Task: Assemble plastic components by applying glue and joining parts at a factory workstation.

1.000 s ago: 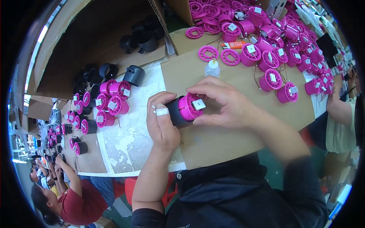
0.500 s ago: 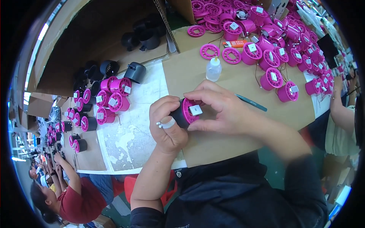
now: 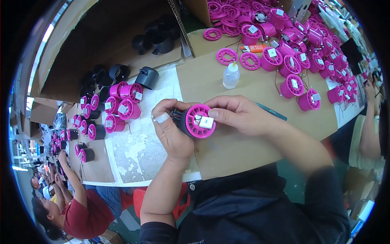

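Note:
Above the table, a round black housing [image 3: 185, 123] with a pink slotted insert [image 3: 198, 131] in its end is held between both hands. A white square piece [image 3: 206, 122] sits on the pink face. My left hand [image 3: 172, 132], a white wrap round one finger, grips the black housing from the left. Dark wires show between the left fingers and the housing. My right hand [image 3: 239, 116] pinches the pink rim at its upper right with thumb and fingers; its other fingers are partly hidden.
A clear squeeze bottle [image 3: 231, 77] and a dark green pen [image 3: 271, 111] lie beyond my hands. Pink parts with wires [image 3: 291, 86] crowd the right. Pink and black assemblies [image 3: 129, 109] stand left, before a cardboard box [image 3: 101, 36] of black housings. Co-workers sit left and right.
The housing has turned so its pink face points more toward me. My left fingers have shifted round its side, and my right thumb has moved up to the rim's upper right.

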Available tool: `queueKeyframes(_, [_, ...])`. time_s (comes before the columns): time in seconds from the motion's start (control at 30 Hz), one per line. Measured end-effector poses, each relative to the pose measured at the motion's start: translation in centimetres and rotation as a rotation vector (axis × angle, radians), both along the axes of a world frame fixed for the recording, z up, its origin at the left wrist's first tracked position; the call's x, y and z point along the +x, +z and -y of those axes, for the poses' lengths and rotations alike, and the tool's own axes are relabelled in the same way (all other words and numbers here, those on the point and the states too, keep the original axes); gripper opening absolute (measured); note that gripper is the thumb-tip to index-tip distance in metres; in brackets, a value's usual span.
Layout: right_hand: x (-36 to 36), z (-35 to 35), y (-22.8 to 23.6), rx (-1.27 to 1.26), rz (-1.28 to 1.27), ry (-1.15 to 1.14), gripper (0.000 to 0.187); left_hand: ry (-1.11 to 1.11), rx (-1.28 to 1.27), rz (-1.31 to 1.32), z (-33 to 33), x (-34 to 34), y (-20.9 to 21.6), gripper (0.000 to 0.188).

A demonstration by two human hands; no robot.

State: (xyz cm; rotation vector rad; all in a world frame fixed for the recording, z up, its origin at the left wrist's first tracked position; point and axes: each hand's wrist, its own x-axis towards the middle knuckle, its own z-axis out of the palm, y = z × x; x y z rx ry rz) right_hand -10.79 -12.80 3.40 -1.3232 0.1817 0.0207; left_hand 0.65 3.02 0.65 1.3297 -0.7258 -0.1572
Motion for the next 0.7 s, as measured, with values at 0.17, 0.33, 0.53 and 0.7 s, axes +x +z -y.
queueKeyframes(0.17, [0.2,-0.3,-0.1,0.111,-0.014,0.001,0.035,0.002,0.04,-0.065,0.1,0.1,0.0,0.032])
queueKeyframes(0.33, [0.1,-0.3,-1.1,0.161,0.038,0.044,0.041,-0.041,0.01,-0.214,0.1,0.3,-0.1,0.036])
queueKeyframes(0.53, [0.4,0.0,-0.4,0.13,-0.18,0.01,0.048,-0.113,0.106,0.035,0.1,-0.7,0.0,0.036])
queueKeyframes(0.7, [0.2,-0.2,-0.4,0.16,-0.11,0.012,0.052,-0.073,0.07,-0.098,0.2,-0.4,0.1,0.037])
